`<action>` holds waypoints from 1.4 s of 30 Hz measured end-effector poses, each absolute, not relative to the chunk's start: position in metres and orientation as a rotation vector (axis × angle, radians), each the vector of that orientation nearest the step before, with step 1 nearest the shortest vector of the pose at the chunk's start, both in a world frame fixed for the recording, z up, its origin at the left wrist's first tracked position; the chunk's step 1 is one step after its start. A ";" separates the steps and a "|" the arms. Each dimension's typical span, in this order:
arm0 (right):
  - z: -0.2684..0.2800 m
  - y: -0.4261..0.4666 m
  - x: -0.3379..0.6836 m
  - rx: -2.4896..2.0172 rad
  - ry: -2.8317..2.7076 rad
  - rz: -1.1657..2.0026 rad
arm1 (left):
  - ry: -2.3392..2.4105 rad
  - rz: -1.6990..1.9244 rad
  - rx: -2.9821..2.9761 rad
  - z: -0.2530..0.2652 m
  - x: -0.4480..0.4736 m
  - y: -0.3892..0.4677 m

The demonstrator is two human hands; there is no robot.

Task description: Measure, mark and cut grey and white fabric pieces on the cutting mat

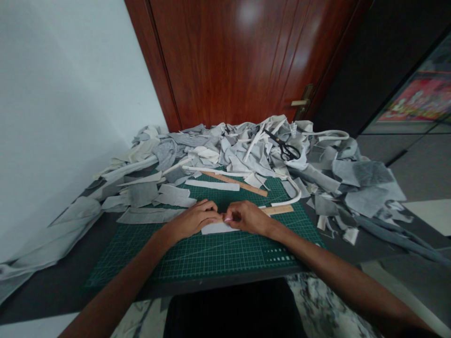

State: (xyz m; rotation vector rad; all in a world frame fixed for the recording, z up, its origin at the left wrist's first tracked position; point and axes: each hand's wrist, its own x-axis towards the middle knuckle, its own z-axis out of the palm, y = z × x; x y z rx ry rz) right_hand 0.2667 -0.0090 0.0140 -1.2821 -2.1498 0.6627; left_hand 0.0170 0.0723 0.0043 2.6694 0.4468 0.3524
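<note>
My left hand (198, 217) rests on the cutting mat with its fingers bent together, its fingertips pressing on the near end of a wooden ruler (282, 210). Beside it my right hand (247, 218) is closed in a pinch over the ruler and fabric. A small pinkish-white thing shows at its fingertips, too small to name. Under both hands lies a white fabric strip (217, 229), its near edge visible and the rest partly covered. The ruler passes behind my right hand and shows again to its right. The green cutting mat (211, 258) lies beneath everything.
Behind the mat is a heap of grey and white fabric scraps (218, 145), with black-handled scissors (287, 150) on top. A second wooden ruler (243, 184) and another white strip (211, 185) lie farther back. White cord (295, 191) curves at right. A wooden door (229, 61) stands behind.
</note>
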 end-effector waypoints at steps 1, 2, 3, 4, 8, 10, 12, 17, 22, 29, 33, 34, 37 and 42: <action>0.013 -0.010 0.272 -1.288 -2.137 0.671 | 0.453 0.348 2.670 0.005 0.017 0.072; 0.013 -0.011 0.279 -1.297 -2.126 0.679 | 0.456 0.343 2.669 0.005 0.016 0.072; 0.012 -0.013 0.286 -1.304 -2.120 0.688 | 0.455 0.343 2.666 0.005 0.016 0.072; 0.012 -0.015 0.295 -1.310 -2.117 0.695 | 0.450 0.343 2.662 0.006 0.017 0.071; 0.013 -0.025 0.329 -1.356 -2.107 0.689 | 0.423 0.356 2.640 0.008 0.018 0.070; 0.014 -0.027 0.341 -1.384 -2.105 0.677 | 0.436 0.342 2.632 0.009 0.018 0.070; 0.014 -0.028 0.346 -1.370 -2.110 0.704 | 0.454 0.322 2.618 0.010 0.018 0.070; 0.010 -0.018 0.319 -1.229 -2.079 0.821 | 0.462 0.297 2.569 0.013 0.014 0.072; 0.009 -0.002 0.273 -1.142 -2.116 0.802 | 0.481 0.286 2.560 0.013 0.013 0.070; 0.011 0.006 0.254 -1.117 -2.176 0.769 | 0.490 0.335 2.535 0.010 0.014 0.069; 0.012 0.003 0.256 -1.158 -2.202 0.716 | 0.481 0.344 2.511 0.009 0.016 0.070; 0.013 0.002 0.257 -1.164 -2.211 0.707 | 0.481 0.335 2.507 0.009 0.016 0.070; 0.014 0.001 0.261 -1.172 -2.226 0.694 | 0.491 0.296 2.509 0.012 0.017 0.070; 0.016 -0.006 0.289 -1.215 -2.208 0.706 | 0.492 0.283 2.519 0.013 0.016 0.070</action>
